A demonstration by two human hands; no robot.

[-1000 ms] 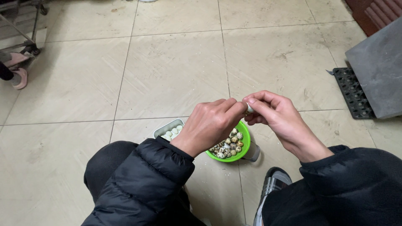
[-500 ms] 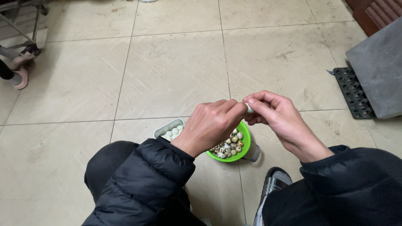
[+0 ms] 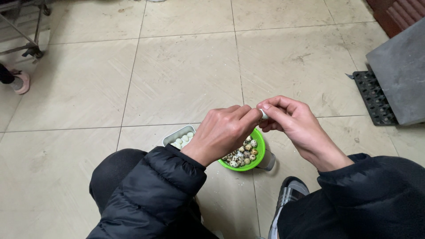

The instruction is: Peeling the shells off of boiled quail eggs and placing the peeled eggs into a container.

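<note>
Both hands meet above a green bowl [image 3: 259, 156] filled with several speckled quail eggs [image 3: 244, 152]. My left hand [image 3: 223, 132] and my right hand [image 3: 290, 118] pinch one small pale egg [image 3: 264, 114] between their fingertips, held just over the bowl. Left of the bowl, partly under my left wrist, a grey rectangular container [image 3: 173, 137] holds several peeled white eggs [image 3: 183, 140]. Black puffy sleeves cover both arms.
Beige floor tiles lie all around. A black perforated tray [image 3: 374, 98] sits under a grey slab [image 3: 398, 71] at the right. A metal frame [image 3: 26, 31] and another person's foot in a pink slipper [image 3: 18, 82] are at the far left. My shoe [image 3: 285, 199] is below the bowl.
The hands stay pinched on the small egg over the bowl with almost no movement. The foot at the far left has shifted slightly.
</note>
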